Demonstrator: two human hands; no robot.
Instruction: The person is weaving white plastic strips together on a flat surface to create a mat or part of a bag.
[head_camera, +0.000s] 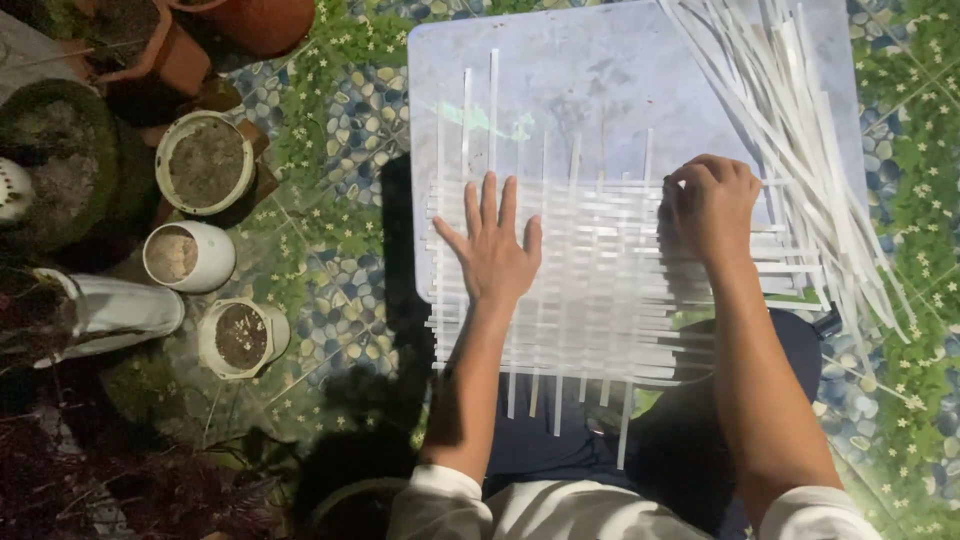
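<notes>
As it lies flat, woven mat (600, 290) under left hand (497, 255), right hand (712, 205)

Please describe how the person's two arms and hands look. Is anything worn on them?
Both forearms are bare. The left hand and right hand wear no gloves, and no rings or watch are visible. White sleeves are pushed up near the elbows.

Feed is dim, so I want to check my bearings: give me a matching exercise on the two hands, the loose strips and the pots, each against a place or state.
1 left hand
2 right hand
3 loose strips
4 white pots

a piled at the board's far right
b flat, fingers spread, on the woven mat
c on the ground, left of the board
d curled at the mat's right edge

1-b, 2-d, 3-a, 4-c
</notes>
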